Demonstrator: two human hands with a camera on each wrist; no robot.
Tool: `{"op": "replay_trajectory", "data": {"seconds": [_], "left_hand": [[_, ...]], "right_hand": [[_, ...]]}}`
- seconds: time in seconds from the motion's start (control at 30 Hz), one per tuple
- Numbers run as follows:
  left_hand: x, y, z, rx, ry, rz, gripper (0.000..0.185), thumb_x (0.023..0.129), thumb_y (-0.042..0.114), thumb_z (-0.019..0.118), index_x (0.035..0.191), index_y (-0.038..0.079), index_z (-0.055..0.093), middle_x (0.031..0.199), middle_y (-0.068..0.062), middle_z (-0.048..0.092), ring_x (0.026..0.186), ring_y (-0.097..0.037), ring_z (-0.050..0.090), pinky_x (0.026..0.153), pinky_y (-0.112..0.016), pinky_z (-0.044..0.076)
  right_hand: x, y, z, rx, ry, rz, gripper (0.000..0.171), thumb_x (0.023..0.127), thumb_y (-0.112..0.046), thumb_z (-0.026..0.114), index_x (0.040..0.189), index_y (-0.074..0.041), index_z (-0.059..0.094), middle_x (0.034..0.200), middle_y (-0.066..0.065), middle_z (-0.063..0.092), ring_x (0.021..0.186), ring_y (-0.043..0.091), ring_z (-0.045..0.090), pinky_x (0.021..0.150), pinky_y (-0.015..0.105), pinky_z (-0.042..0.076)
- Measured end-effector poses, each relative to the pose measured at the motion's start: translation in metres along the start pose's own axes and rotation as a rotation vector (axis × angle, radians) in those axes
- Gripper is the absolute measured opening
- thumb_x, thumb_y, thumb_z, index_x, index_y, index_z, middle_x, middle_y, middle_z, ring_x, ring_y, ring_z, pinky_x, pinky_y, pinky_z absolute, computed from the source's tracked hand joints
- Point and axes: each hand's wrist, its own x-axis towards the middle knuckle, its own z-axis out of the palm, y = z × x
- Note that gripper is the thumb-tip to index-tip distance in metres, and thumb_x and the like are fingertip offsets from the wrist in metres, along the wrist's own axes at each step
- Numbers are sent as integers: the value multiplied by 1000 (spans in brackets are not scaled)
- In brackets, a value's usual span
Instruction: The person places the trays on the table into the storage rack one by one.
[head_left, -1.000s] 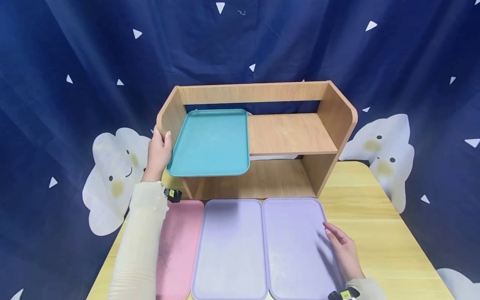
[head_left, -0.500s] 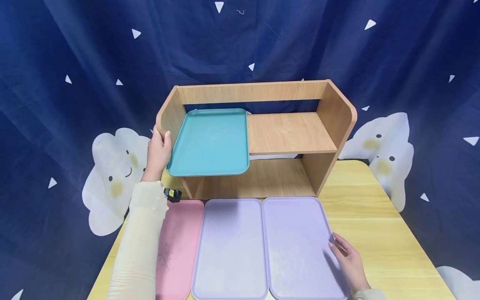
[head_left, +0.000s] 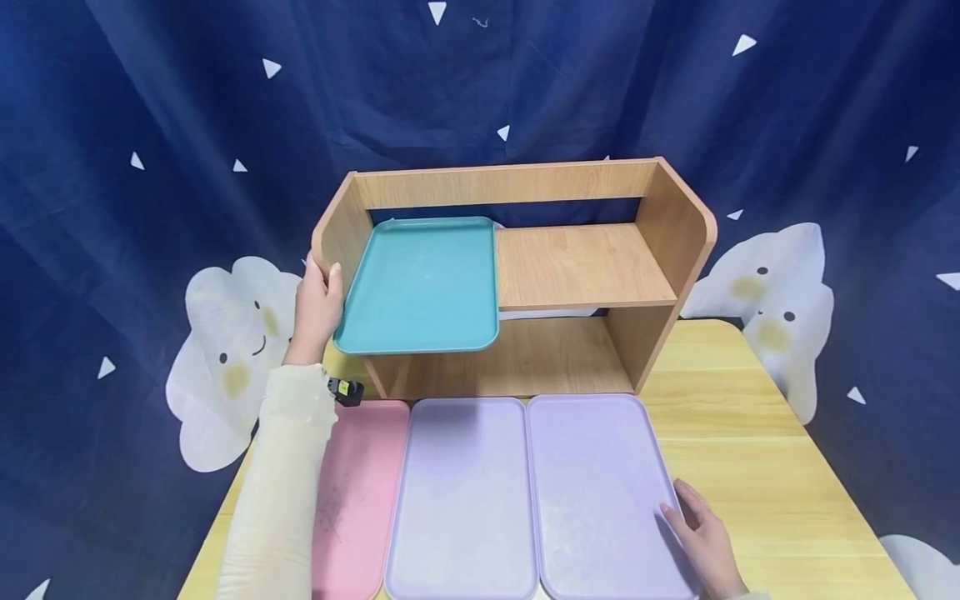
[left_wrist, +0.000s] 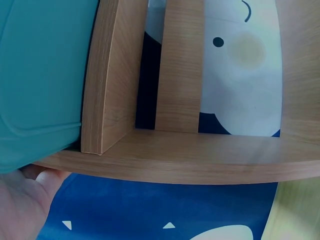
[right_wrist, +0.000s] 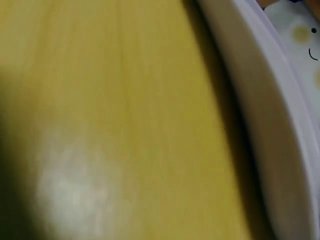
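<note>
A wooden desk shelf [head_left: 573,262] stands at the back of the table. My left hand [head_left: 317,308] grips the front edge of its left side panel [head_left: 341,225], thumb toward the inner side. Right beside that hand, a teal tray [head_left: 423,283] lies on the upper board, its front part jutting past the edge. In the left wrist view, part of the left hand [left_wrist: 30,200] shows below the teal tray [left_wrist: 45,75]. My right hand [head_left: 705,537] is at the right rim of the right lavender tray [head_left: 600,492], fingers loosely bent and thumb apart; whether it touches the rim is unclear.
A pink tray [head_left: 367,492] and another lavender tray [head_left: 461,500] lie in a row with the right one, in front of the shelf. Light wood tabletop [head_left: 780,483] extends to the right. A dark blue curtain [head_left: 585,83] with cloud prints hangs behind.
My right hand has moved toward me and a little to the right, along the right lavender tray's edge. My left hand, the shelf and the teal tray have stayed put.
</note>
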Motion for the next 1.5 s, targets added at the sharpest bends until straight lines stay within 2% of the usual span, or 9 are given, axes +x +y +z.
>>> {"op": "replay_trajectory", "data": {"seconds": [0.17,0.23,0.3,0.4,0.87,1.17,1.3,1.4,1.5], "left_hand": [[-1,0,1,-3,-5,1,55,101,38,33,149,14,22,142,-19,43,127,-34,45,103,-51,37],[-2,-1,1,-5,-1,2,54,101,37,33,148,14,22,142,-20,43,126,-34,45,103,-51,37],[-2,-1,1,-11,3,8,54,101,37,33,148,13,22,141,-20,43,127,-34,45,103,-52,36],[-2,-1,1,-15,4,7,54,101,36,33,148,13,23,141,-21,43,127,-35,45,103,-52,36],[-1,1,0,-11,4,7,54,101,38,33,148,14,22,142,-19,43,126,-34,46,103,-51,37],[-1,0,0,1,1,20,55,101,38,34,149,15,21,141,-20,44,126,-34,46,103,-52,37],[-1,-2,0,5,-4,23,56,100,40,34,149,16,21,141,-19,44,126,-33,46,102,-51,37],[-1,-2,0,5,-1,33,56,100,40,34,149,15,21,141,-19,44,125,-34,47,102,-51,38],[-1,-3,0,7,-1,35,56,100,40,33,150,16,20,141,-20,44,125,-35,47,101,-52,38]], "right_hand": [[-3,4,-2,-65,47,-65,58,91,-24,62,131,14,43,142,28,36,128,49,32,109,24,24],[-3,6,-2,-103,58,-93,56,91,-23,63,129,15,45,140,26,38,126,50,34,108,27,28],[-3,7,-1,-133,66,-120,55,90,-21,64,128,15,46,140,26,39,125,50,35,102,49,32],[-3,9,0,-170,86,-170,54,88,-16,66,126,16,47,138,28,40,123,52,36,94,62,34],[-6,12,5,-235,160,-233,39,85,1,61,120,16,52,134,27,45,119,52,41,93,58,34],[-7,14,9,-177,216,-307,33,86,6,56,117,18,53,124,28,52,113,50,42,90,63,33],[-8,9,7,-178,217,-271,34,87,5,56,118,17,53,124,27,53,110,48,47,97,31,41],[-9,2,1,-159,186,-194,35,90,1,55,122,14,52,123,30,55,105,46,55,82,13,46],[-9,-7,-5,-124,137,-110,37,94,-5,52,126,13,50,121,32,55,96,36,64,74,24,53]]}}
